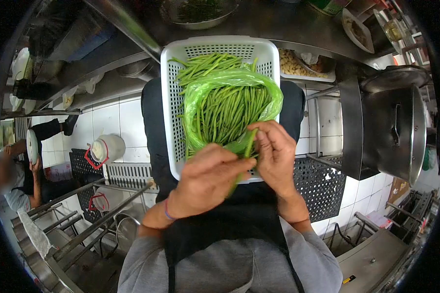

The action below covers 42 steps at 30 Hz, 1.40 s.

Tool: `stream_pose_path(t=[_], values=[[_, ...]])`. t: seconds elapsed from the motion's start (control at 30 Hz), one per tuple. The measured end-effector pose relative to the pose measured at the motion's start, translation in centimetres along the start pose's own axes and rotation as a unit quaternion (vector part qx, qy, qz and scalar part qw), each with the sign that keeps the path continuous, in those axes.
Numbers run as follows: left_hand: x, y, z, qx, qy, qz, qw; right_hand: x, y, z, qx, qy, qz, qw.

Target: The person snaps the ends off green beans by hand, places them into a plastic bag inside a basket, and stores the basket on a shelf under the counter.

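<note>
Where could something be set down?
Bare patches: white tiles between the white, red-handled bucket and dark-trousered leg; grey steel top right of the grey sleeve. Crowded: white perforated plastic basket, with long green beans and translucent green bag.

Bare hands (215,176) (275,154) meet before the torso, fingers pinched, both wrists bent inward, forearms angled up.

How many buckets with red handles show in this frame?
2. One bucket stands on the tiles, left of the person's legs; the other bucket is lower in the picture, partly behind metal bars. More may be hidden.
</note>
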State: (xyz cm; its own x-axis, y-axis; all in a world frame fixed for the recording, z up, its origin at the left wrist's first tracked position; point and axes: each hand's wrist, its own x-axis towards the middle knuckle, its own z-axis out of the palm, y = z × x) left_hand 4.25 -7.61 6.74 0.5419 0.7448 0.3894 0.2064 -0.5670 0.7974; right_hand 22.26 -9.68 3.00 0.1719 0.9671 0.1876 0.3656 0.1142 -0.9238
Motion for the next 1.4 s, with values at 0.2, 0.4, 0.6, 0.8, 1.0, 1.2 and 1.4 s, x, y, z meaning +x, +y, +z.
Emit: stream_pose_path(t=[0.2,0.4,0.6,0.8,1.0,1.2,1.4], values=[[-0.8,0.0,1.8,-0.137,-0.091,0.035,0.986,0.6,1.4,-1.4,0.197,0.092,0.108,0.97],[-0.1,0.0,0.3,-0.127,-0.056,-0.117,0.983,0.6,2.6,-3.5,0.523,0.05,0.079,0.847],[-0.1,-0.6,-0.4,-0.065,-0.139,-0.163,0.975,-2.5,-1.3,-3.6,0.131,-0.033,-0.018,0.991],[-0.5,-0.2,-0.3,-0.167,-0.16,-0.24,0.943,-4.7,0.2,-1.2,-0.091,-0.11,-0.136,0.98],[-0.8,-0.5,-0.2,-0.162,-0.181,-0.213,0.947,-4.9,0.4,-1.6,-0.04,-0.097,-0.114,0.988],[-0.5,-0.7,0.7,-0.161,-0.178,-0.22,0.946,-4.3,0.6,-2.1,-0.052,-0.108,-0.134,0.984],[-0.5,-0.5,1.9,-0.114,-0.134,-0.17,0.97,-4.7,0.5,-1.9,-0.058,-0.071,-0.093,0.991]])
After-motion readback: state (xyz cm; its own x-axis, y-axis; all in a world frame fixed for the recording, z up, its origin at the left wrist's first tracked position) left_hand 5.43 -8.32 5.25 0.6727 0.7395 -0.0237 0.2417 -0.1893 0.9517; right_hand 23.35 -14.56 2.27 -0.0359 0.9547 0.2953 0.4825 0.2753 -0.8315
